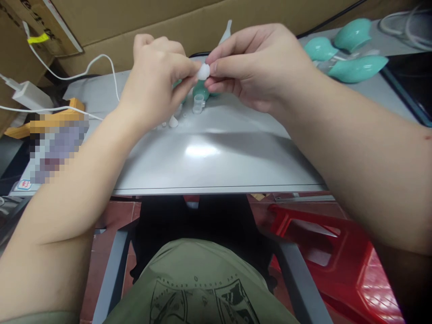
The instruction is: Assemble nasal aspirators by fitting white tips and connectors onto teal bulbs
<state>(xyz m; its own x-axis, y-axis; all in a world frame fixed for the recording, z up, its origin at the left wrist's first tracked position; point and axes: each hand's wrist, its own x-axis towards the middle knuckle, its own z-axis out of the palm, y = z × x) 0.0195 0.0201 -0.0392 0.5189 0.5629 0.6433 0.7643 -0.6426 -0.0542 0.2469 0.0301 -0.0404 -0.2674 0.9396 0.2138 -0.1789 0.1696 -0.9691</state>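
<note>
White piece (pixel 203 72) is pinched between my left hand (pixel 160 76) and right hand (pixel 258 67), small parts (pixel 198 105) lying loose beneath them on the desk (pixel 216 166).

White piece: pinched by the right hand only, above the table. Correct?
Not by the right hand only: the head view shows the left hand's fingertips on the white piece too, so both hands pinch it. Above the table is right.
</note>
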